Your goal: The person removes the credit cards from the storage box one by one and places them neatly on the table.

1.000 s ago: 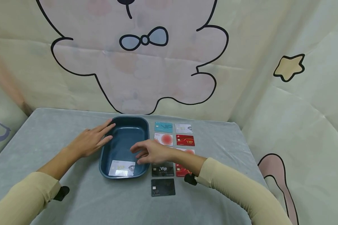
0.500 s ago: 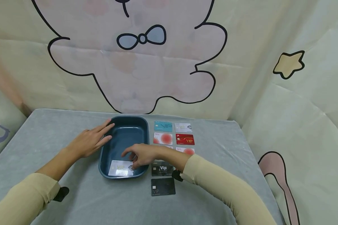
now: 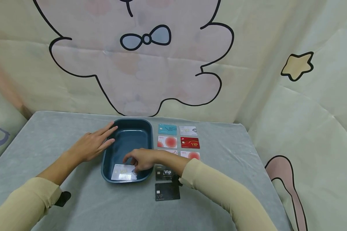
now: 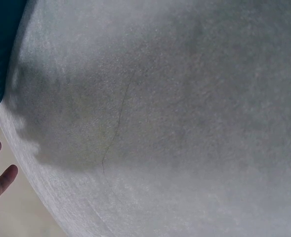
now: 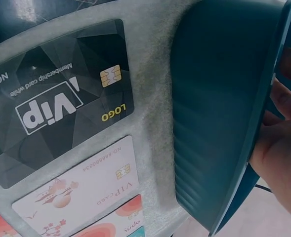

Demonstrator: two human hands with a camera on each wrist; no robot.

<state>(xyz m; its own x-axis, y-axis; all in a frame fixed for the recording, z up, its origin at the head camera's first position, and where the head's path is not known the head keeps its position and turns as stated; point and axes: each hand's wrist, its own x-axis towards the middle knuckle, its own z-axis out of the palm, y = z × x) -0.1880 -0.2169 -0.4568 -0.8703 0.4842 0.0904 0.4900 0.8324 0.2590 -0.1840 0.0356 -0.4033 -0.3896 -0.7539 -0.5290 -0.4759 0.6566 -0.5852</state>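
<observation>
A dark blue rectangular tray (image 3: pixel 134 138) stands on the cloth-covered table. One white VIP card (image 3: pixel 122 172) lies flat inside it, at the near end. The right hand (image 3: pixel 144 159) reaches over the tray's right rim, its bent fingers at the card's right end. Whether finger and thumb pinch that end is hidden. The left hand (image 3: pixel 93 145) rests on the tray's left rim with fingers spread and nearly straight. In the right wrist view the tray's side wall (image 5: pixel 219 98) partly hides the right hand (image 5: pixel 283 143).
Right of the tray, plastic cards lie in two columns: a blue card (image 3: pixel 167 129), a silver-white card (image 3: pixel 188 131), a red card (image 3: pixel 190 143), a black Vip card (image 3: pixel 163 173), a dark VIP card (image 3: pixel 167 192) and several others. The right forearm passes over some. A printed curtain (image 3: pixel 248 96) hangs behind.
The right hand has moved left and slightly down, from above the tray's right side to the white card's right end. The left hand and the card have not visibly moved.
</observation>
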